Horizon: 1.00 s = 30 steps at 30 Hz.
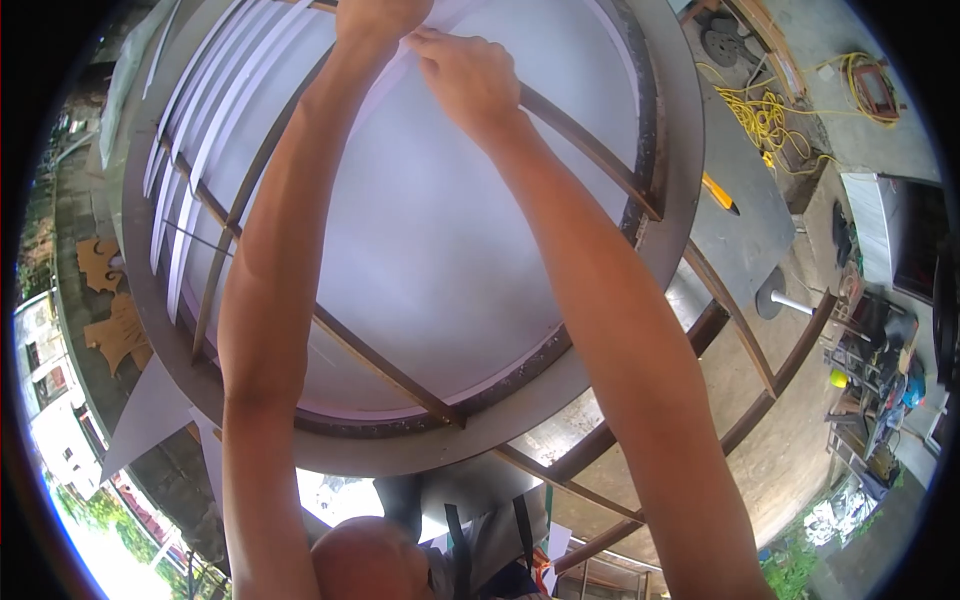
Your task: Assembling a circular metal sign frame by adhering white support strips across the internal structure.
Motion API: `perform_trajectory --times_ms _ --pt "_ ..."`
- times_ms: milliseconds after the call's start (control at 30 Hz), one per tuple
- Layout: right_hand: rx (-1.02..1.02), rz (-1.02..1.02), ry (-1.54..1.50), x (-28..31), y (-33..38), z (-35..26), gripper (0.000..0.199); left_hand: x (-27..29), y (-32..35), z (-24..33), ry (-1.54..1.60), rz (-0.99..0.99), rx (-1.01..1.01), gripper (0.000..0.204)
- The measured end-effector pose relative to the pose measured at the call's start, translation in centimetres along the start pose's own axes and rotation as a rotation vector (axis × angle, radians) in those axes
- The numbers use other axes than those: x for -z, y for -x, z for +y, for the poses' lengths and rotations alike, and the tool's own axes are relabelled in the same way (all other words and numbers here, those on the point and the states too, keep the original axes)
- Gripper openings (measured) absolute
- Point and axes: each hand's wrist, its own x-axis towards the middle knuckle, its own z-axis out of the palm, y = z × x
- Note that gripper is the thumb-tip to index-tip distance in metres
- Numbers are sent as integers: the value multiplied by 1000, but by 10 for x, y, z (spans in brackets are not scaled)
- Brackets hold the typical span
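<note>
- Head view: left hand (375,18) and right hand (468,78), fingers pinched on a white sheet (440,230) at its far edge.
- White sheet: smooth, flat, lying inside a round grey metal frame (400,450), crossed by rusty bars (385,368).
- Yellow cable (765,115): coiled on the ground, well apart.

A grey metal ring (660,200) carries a white sheet (440,250), seemingly under thin bars (590,150).

Both my bare arms stretch far out ahead of me, nearly straight, coming together at the top. My left hand (378,18) is partly cut off by the frame edge — knuckles bunched. My right hand (470,80) lies just beside it, palm down, fingers curled and pinching toward the left.
</note>
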Motion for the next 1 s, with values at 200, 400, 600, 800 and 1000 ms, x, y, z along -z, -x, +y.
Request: perform_trajectory --times_ms 200,400,600,800,1000 --pt "36 -39 26 11 4 -3 33 57 15 -38 -394 -25 -231 35" --pt "-129 -240 -100 40 -5 -12 74 72 66 -102 -564 -237 204 41" --pt "-232 -142 -178 140 37 -17 74 99 130 -142 -518 -52 -3 34" --pt "-321 203 -141 269 106 104 29 157 206 -146 -336 -94 123 49" --pt "-474 -113 319 301 189 161 40 236 209 -160 -362 155 21 53"
